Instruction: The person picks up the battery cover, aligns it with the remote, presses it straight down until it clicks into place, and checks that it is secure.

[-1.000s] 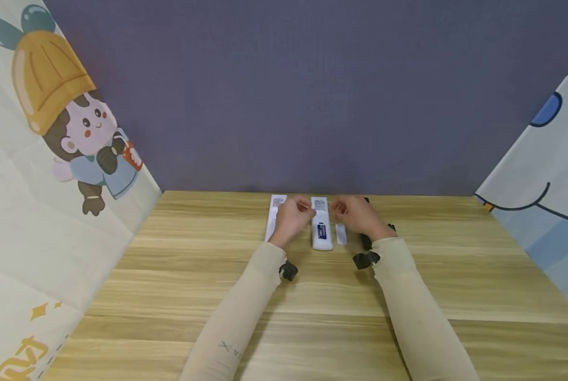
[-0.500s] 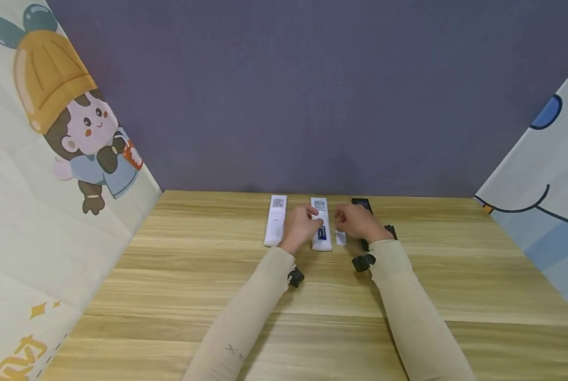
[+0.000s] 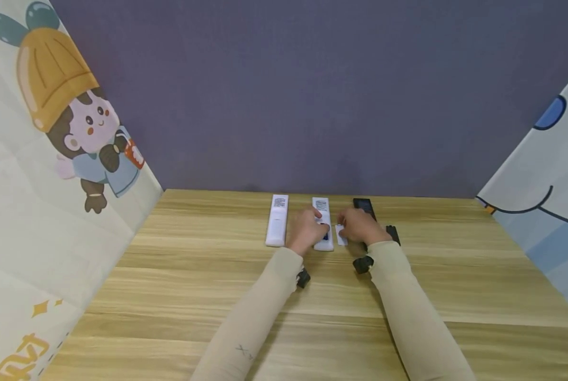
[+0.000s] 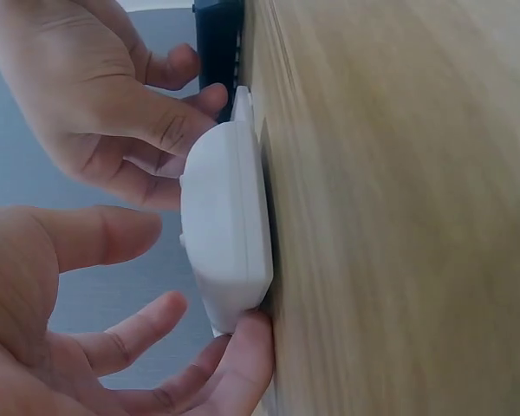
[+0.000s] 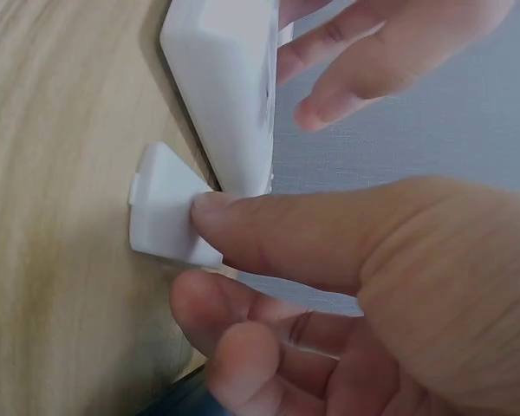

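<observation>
**Two hands low at a white remote (image 4: 225,212) and a loose battery cover (image 5: 169,212)**

Left hand (image 3: 306,228): grip spread. Thumb lifted over the remote's back, apart from it; a lower fingertip touches the side edge near the desk (image 3: 217,296). Nothing enclosed.

Right hand (image 3: 362,225): fingers bent, thumb tip on the cover, index finger just beside its edge. Whether this grip pinches it, cannot tell.

Remote lies back up between the hands, smooth plastic, rounded end, a dark blue battery (image 3: 324,236) showing in its compartment. Cover just to its right: thin, white, small tab on one edge.

Farther out: second white remote (image 3: 277,225) at left, printed label on its back; black remote (image 3: 364,205) partly under the right hand; ridged black object (image 3: 393,233) beyond. Desk wood-grained, yellowish. Forearms in pale sleeves (image 3: 245,323). Grey-blue woven-looking panel (image 3: 284,95) behind.
</observation>
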Available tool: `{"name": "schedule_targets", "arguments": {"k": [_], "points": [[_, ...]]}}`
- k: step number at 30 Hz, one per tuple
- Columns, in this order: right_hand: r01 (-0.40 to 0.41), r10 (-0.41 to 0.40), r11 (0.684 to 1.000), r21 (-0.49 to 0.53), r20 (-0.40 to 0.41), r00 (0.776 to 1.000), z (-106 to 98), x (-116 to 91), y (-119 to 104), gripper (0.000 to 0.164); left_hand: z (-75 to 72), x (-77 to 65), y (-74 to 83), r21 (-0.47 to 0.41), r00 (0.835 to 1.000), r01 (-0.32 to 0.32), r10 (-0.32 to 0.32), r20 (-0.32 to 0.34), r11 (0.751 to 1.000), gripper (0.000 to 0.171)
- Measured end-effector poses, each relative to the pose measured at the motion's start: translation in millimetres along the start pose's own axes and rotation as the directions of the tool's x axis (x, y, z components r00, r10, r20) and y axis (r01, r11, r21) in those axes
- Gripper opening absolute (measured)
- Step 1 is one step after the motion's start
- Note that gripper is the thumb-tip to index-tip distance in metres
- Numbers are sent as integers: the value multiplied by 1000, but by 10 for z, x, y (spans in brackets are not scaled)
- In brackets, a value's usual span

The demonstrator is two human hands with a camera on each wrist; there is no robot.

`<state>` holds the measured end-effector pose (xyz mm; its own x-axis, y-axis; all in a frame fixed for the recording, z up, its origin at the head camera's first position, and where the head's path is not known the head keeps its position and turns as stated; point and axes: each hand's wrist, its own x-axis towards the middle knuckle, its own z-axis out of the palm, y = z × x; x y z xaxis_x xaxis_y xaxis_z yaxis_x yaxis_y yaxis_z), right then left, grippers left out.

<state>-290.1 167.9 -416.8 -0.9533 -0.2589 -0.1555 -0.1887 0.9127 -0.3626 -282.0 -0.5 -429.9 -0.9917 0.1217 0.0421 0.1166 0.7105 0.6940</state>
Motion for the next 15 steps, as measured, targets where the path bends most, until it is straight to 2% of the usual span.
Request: {"name": "schedule_targets", "arguments": {"k": [6, 15], "points": [[-2, 2, 1000, 6, -12, 1000, 17, 5, 11, 30, 56, 18, 15, 68, 1000, 8, -6, -27, 998, 35], [-32, 32, 999, 10, -12, 999, 13, 4, -11, 26, 124, 67, 43, 101, 998, 55, -52, -30, 993, 37]]}}
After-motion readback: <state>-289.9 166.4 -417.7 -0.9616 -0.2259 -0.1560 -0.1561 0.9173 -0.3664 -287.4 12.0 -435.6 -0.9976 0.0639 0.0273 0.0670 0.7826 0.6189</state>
